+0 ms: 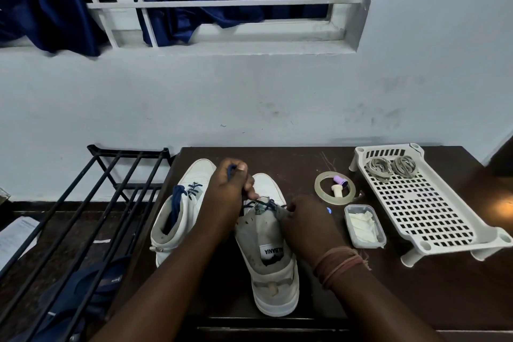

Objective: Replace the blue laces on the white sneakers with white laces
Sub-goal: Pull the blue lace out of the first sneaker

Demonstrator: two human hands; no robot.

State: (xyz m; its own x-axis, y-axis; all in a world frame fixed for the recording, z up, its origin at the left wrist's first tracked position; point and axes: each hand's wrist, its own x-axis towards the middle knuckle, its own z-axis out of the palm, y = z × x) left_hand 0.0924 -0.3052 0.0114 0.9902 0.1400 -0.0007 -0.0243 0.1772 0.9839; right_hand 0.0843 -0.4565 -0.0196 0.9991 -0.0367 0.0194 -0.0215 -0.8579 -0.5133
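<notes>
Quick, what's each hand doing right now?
Left hand: fingers pinch the blue lace, pulled up from the right sneaker.
Right hand: fingers curled at that sneaker's eyelets; what it holds cannot be told.

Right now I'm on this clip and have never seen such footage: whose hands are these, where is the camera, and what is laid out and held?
There is no machine: a person's bare hands, filmed by one head-worn camera looking down. On the dark table stand two white sneakers. The left hand pinches the blue lace and lifts it from the nearer sneaker; the right hand grips at that shoe's eyelets. The other sneaker still holds its blue lace. To the right lie a tape ring, a small tub, and a white slotted tray holding two pale coiled laces.
</notes>
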